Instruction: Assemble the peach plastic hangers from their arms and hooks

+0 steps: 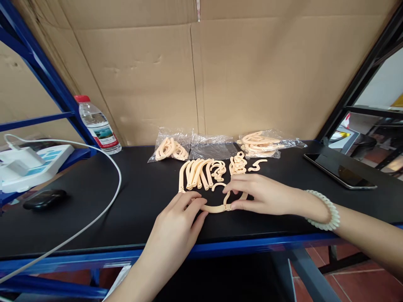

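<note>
The curved beige strip (217, 208) is lying on the near middle of the black table (132, 209), stretching between the two hands. The left hand (179, 224) is pinching its left end, fingers narrow and lying almost flat. The right hand (266, 195) is gripping its right end between thumb and forefinger, where a beige loop (227, 197) is meeting the strip; a pale bracelet (327, 209) is sitting on that wrist. Just beyond, a row of beige curved pieces (197, 174) and a small heap of hooks (237, 163) are lying, with clear bags of parts (171, 147) farther back. A water bottle (97, 123) is standing far left, a white cable (107, 197) is trailing across the left, and a dark tablet (340, 170) is resting at the right.
</note>
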### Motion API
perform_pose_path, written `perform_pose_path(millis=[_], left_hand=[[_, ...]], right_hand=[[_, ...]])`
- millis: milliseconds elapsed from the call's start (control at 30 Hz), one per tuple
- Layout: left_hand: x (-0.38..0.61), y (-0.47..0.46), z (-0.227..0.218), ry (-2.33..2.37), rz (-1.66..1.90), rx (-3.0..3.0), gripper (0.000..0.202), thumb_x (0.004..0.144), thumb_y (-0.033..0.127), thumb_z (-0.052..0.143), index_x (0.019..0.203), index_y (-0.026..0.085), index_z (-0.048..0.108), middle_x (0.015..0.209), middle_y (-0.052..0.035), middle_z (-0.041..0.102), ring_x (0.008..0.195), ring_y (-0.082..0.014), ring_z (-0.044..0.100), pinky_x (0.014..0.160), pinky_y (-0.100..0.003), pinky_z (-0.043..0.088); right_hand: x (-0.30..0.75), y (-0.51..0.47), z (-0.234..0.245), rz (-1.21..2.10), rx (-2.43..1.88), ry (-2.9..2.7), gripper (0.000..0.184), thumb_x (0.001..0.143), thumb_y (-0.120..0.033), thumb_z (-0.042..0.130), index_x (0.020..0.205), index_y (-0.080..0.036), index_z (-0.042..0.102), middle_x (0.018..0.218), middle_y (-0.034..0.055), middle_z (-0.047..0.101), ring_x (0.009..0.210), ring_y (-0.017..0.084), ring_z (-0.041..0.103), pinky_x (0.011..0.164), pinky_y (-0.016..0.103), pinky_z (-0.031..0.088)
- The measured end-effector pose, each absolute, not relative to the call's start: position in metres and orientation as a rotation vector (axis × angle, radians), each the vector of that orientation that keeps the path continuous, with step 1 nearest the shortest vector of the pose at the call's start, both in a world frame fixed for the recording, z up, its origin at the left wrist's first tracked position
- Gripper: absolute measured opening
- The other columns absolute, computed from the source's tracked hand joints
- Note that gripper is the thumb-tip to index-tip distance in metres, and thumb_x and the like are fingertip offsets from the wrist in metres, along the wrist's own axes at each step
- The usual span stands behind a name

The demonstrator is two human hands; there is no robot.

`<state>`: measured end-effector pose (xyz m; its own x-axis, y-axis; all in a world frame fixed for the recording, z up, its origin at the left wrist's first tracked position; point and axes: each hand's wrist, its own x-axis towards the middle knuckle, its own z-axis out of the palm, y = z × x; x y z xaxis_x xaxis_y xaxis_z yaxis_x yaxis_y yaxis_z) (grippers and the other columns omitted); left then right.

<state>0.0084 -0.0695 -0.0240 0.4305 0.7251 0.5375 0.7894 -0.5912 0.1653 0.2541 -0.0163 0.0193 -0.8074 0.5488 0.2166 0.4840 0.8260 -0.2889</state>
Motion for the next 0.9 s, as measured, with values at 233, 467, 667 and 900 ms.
perform_pose_path(millis=[233,467,667,900], left_hand=[[-0.023,-0.048,0.029,-1.53,-0.782,-2.72,0.026,0.089,0.033,0.053,0.109,0.022,0.065,0.099,-0.0025,0.072,0.071,-0.0157,0.065,0.068,-0.028,0.052],[-0.004,0.032,0.061,-1.878,-0.233,-2.763,0.035,0.086,0.035,0.06,0.113,0.014,0.061,0.093,-0.0073,0.072,0.084,-0.0224,0.066,0.073,-0.032,0.05],[0.007,0.057,0.035,-1.945,-0.245,-2.716,0.033,0.093,0.032,0.058,0.122,0.016,0.056,0.119,-0.0094,0.061,0.099,-0.022,0.063,0.084,-0.043,0.055],[-0.004,0.062,0.031,-1.983,-0.291,-2.777,0.034,0.093,0.032,0.059,0.122,0.016,0.056,0.119,-0.0095,0.061,0.099,-0.0223,0.063,0.083,-0.043,0.055]], right_hand=[[0.264,0.022,0.052,0.102,-0.87,-2.517,0.019,0.092,-0.029,0.055,0.091,-0.017,0.069,0.077,0.0027,0.066,0.067,0.014,0.057,0.061,0.027,0.041],[0.255,0.049,0.035,0.237,-0.915,-2.08,0.017,0.085,-0.026,0.057,0.076,-0.016,0.067,0.061,-0.0004,0.06,0.053,0.011,0.05,0.052,0.026,0.039],[0.253,0.04,0.014,0.243,-0.88,-1.909,0.017,0.087,-0.027,0.052,0.084,-0.017,0.065,0.062,-0.0008,0.056,0.053,0.012,0.049,0.051,0.026,0.04],[0.253,0.039,0.015,0.31,-0.875,-1.858,0.015,0.086,-0.026,0.054,0.084,-0.018,0.066,0.065,-0.0001,0.058,0.059,0.013,0.052,0.051,0.025,0.042]])
